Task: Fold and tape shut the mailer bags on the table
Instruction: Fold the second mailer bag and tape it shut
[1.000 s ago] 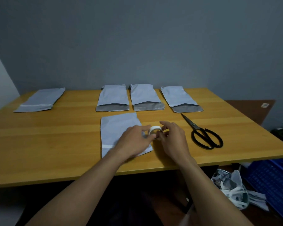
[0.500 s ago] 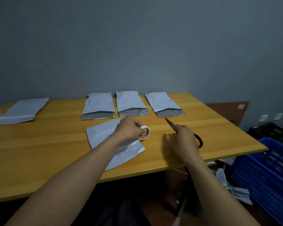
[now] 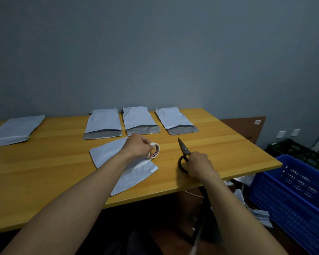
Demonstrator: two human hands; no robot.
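**Tape in your left hand, scissors in your right**

Your left hand (image 3: 138,146) curls round a small white tape roll (image 3: 154,151) with red print on its core, and holds it upright just above the nearest mailer bag (image 3: 107,155). That bag is smooth pale-grey plastic film and lies flat and skewed, with your left wrist across it and one corner reaching the table's near edge. Your right hand (image 3: 198,162), apart from the left, grips the looped black handles of the scissors (image 3: 183,147). Their dark pointed blades lie closed on the table, aimed away from you.

Three more mailer bags (image 3: 139,119) sit in a row beyond, each with a darker grey flap open toward you. A fifth bag (image 3: 15,129) lies far left. The wooden table (image 3: 44,172) is yellow and grained. On the floor to your right stands a blue perforated plastic crate (image 3: 293,196). You cannot tell what it holds.
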